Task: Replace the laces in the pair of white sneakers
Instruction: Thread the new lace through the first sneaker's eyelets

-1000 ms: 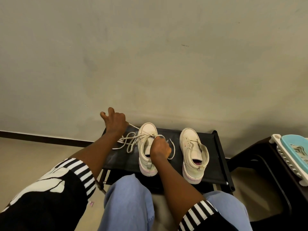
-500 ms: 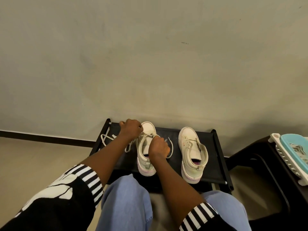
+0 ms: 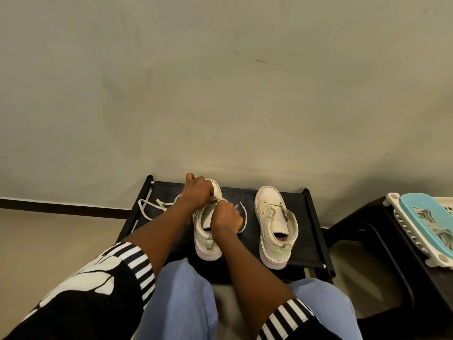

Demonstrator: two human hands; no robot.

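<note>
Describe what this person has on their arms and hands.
Black sleeves with black-and-white striped cuffs; the left sleeve also bears a large white print, the right sleeve shows mostly its cuff. Forearms are uncovered. Left hand and right hand are bare: no gloves, no watch visible.

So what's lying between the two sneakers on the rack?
Head view: a loose lace end curves over the black rack between the sneaker being laced and the other sneaker; otherwise bare.

Blk rack (image 3: 250,241), 2 sneakers (image 3: 274,217), loose lace (image 3: 144,210)
</note>
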